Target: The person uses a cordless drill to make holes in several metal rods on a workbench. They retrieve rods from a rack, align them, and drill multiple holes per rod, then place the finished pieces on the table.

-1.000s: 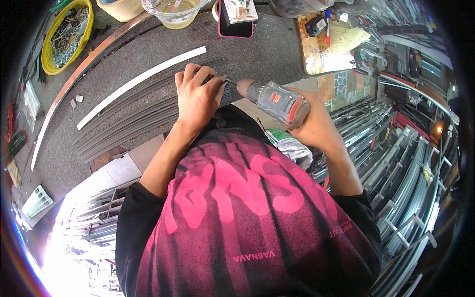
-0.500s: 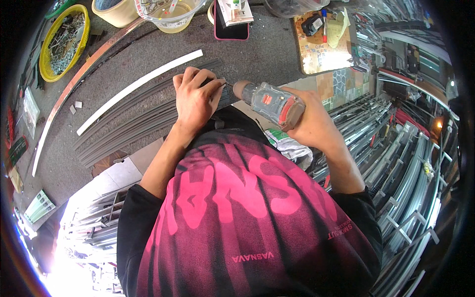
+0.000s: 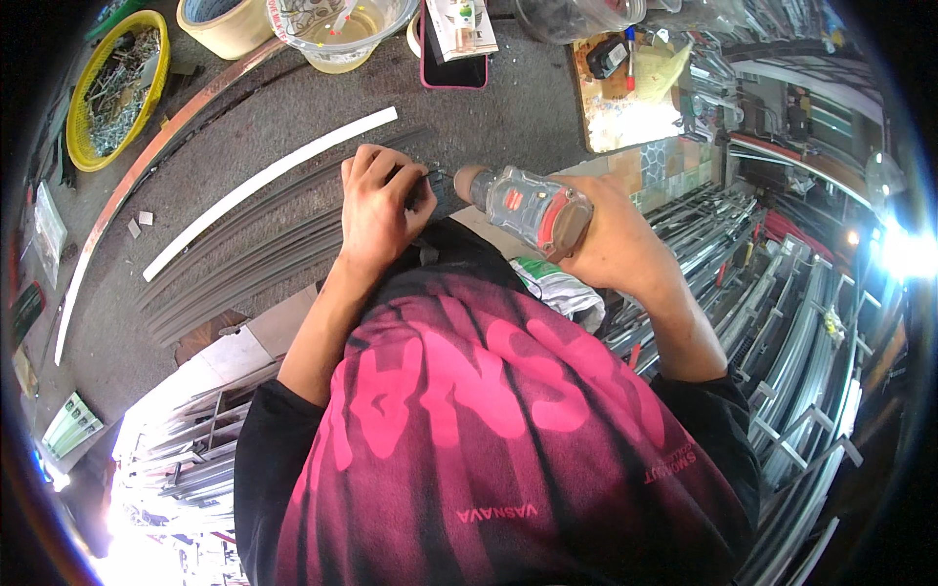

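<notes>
My right hand (image 3: 620, 239) is wrapped round a grey and red cordless drill (image 3: 528, 207), held sideways with its chuck toward the left. A thin bit reaches from the chuck to the right-hand ends of several dark grey strips (image 3: 254, 230), which lie side by side along the bench's near edge. Over these strips rests my left hand (image 3: 381, 210), its fingers curled and pinching at their ends, close to the bit. The fingers hide part of the strips and the exact contact of the bit. Beyond them lies a curved-looking white strip (image 3: 274, 190).
The grey bench (image 3: 508, 117) carries a yellow basket (image 3: 73, 122) of screws, a tape roll (image 3: 230, 39), a clear tub (image 3: 337, 59), a pink-edged phone (image 3: 454, 73) and a wooden board (image 3: 611, 127) with a red-and-blue marker. Metal profiles (image 3: 782, 332) stack up at right.
My left fingers have curled in and drawn back slightly from the bit. The drill stays at the strip ends in my right hand. The whole view has shifted a little.
</notes>
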Motion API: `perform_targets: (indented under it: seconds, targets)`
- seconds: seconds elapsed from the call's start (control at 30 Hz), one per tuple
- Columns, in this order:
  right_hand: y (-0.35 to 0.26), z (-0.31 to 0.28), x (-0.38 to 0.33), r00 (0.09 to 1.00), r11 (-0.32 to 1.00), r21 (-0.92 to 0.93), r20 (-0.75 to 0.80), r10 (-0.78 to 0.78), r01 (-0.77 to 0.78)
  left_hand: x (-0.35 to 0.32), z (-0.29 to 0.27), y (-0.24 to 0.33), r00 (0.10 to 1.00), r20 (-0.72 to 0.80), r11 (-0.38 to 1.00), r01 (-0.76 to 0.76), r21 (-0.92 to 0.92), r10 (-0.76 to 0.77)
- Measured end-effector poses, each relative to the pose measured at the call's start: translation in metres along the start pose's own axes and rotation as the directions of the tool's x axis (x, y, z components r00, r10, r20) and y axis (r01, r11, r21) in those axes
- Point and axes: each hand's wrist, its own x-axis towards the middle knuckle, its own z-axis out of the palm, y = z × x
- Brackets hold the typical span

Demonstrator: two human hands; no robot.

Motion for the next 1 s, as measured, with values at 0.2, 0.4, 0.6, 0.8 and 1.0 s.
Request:
perform_targets:
  seconds: [0.2,0.4,0.6,0.8,1.0]
  targets:
    - [0.001,0.0,0.001,0.996,0.998,-0.001,-0.065,-0.057,0.057,0.0,-0.001,0.0,1.0,0.003,1.0,0.001,-0.023,-0.001]
    - [-0.006,-0.004,0.015,0.995,0.993,0.06,-0.004,-0.099,0.099,0.001,-0.001,-0.001,1.0,0.0,0.999,-0.002,-0.042,0.002]
    - [-0.01,-0.012,0.016,0.992,0.996,-0.038,0.102,-0.075,0.08,0.0,0.0,-0.003,1.0,-0.019,0.999,-0.002,-0.053,0.001]
    - [-0.013,-0.013,0.021,0.988,0.996,-0.016,0.129,-0.085,0.087,0.0,0.001,-0.004,1.0,-0.023,0.997,0.003,-0.071,-0.005]
    - [-0.015,-0.008,0.018,0.993,0.998,0.008,0.103,-0.064,0.064,-0.001,0.001,-0.003,1.0,-0.016,0.998,0.017,-0.067,-0.018]
